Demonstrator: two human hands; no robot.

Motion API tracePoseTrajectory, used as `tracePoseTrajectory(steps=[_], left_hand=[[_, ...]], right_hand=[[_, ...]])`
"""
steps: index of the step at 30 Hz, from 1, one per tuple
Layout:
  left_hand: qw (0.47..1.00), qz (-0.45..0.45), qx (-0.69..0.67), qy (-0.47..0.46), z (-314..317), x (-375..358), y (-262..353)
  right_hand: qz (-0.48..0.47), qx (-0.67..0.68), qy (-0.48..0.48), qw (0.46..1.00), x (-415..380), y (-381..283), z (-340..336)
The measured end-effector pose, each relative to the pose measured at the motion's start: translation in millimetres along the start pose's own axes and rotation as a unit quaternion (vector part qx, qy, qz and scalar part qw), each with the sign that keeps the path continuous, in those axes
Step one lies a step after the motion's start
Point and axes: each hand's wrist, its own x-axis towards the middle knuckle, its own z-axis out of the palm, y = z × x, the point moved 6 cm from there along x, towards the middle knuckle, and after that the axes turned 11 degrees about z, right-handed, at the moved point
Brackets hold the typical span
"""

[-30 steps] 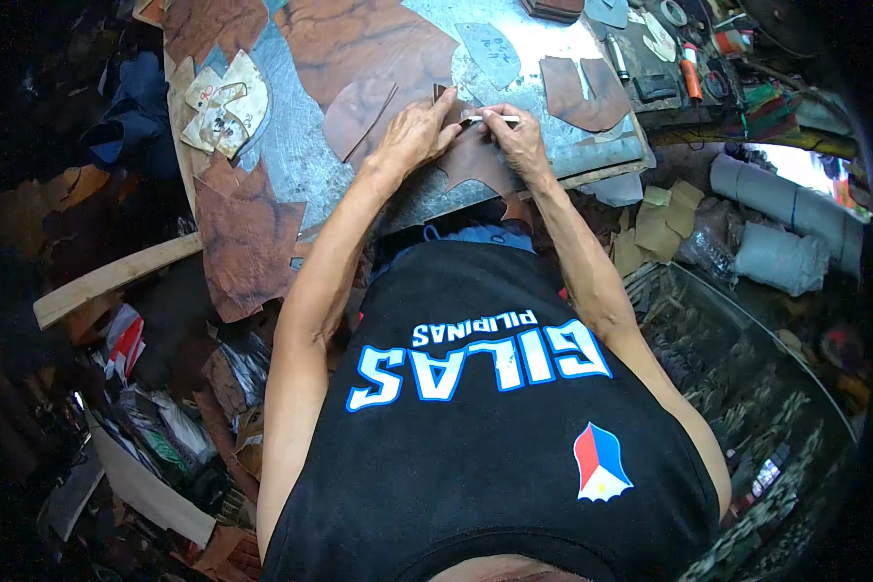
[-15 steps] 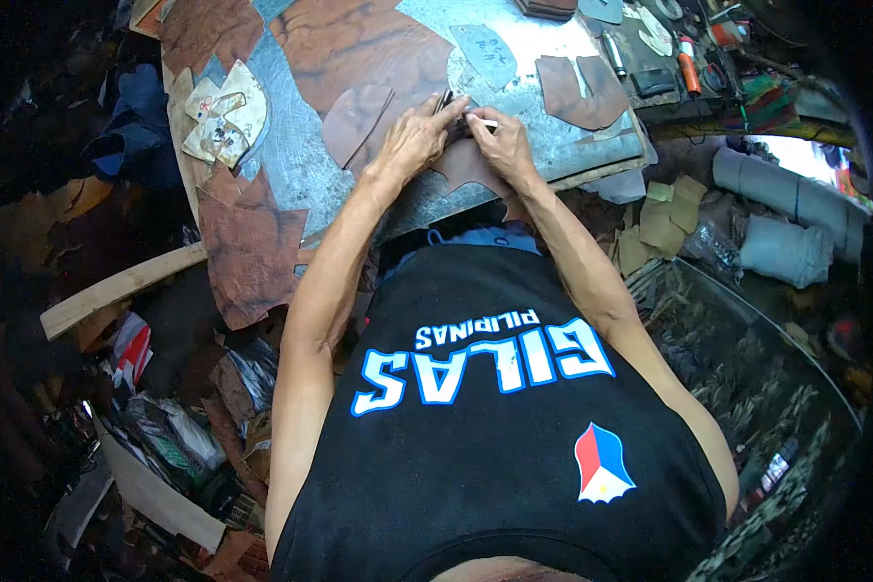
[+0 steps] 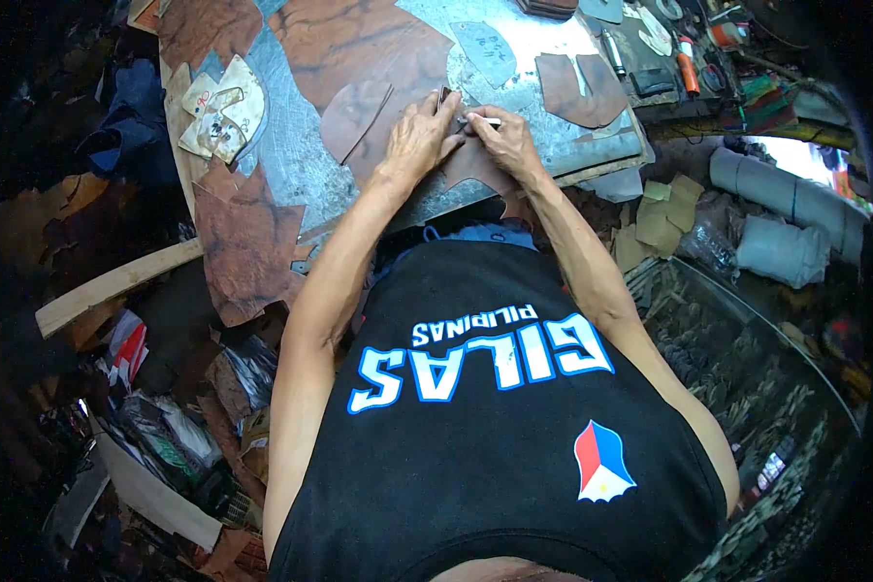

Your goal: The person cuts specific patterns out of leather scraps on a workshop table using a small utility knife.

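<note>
My left hand [image 3: 420, 139] lies on a brown leather piece [image 3: 475, 165] near the metal-topped table's front edge, its thumb apart from the fingers. A small dark folded strip [image 3: 443, 96] shows at its fingertips. Just to the right, my right hand [image 3: 507, 144] pinches a slim white-ended tool [image 3: 493, 121], its tip over the leather by my left fingers. A rounded brown leather piece [image 3: 354, 116] with a narrow strip on it lies left of my left hand. Beyond my hands is a grey pattern piece [image 3: 485, 53] with handwriting.
Large brown leather sheets [image 3: 349, 44] cover part of the metal-topped table [image 3: 291, 165]. Cream patterns [image 3: 225, 112] lie at left, a cut leather piece [image 3: 582, 92] at right. An orange tube [image 3: 688, 68] stands out among tools at the upper right. Wrapped rolls [image 3: 786, 189] are farther right.
My left thumb has spread away from its fingers, down over the leather. My right hand, with the tool, has shifted only slightly.
</note>
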Motion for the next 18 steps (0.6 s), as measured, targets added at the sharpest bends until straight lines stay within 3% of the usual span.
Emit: tracePoseTrajectory(steps=[3, 6, 10, 12, 15, 16, 18], left_hand=[[1.0, 0.004, 0.009, -0.002, 1, 1, -2], [1.0, 0.029, -0.002, 0.003, -7, 3, -2], [0.999, 0.028, -0.044, -0.01, -12, 9, -9], [0.997, 0.018, -0.066, -0.02, -12, 10, -12], [0.996, 0.044, -0.074, -0.007, -12, 7, -11], [0.996, 0.042, -0.075, -0.008, -12, 6, -12], [0.995, 0.044, -0.056, -0.062, -7, 7, -12]], right_hand=[[0.036, 0.112, 0.005, 0.993, 0, 1, -18], [0.011, 0.206, 0.006, 0.979, 4, 3, -27], [0.016, 0.221, 0.001, 0.975, 2, 7, -25], [0.02, 0.183, 0.003, 0.983, 3, 9, -19], [-0.052, -0.02, 0.035, 0.998, -2, -7, -3], [-0.05, -0.02, 0.034, 0.998, -2, -6, 0], [-0.064, -0.11, 0.067, 0.99, 0, -6, 2]])
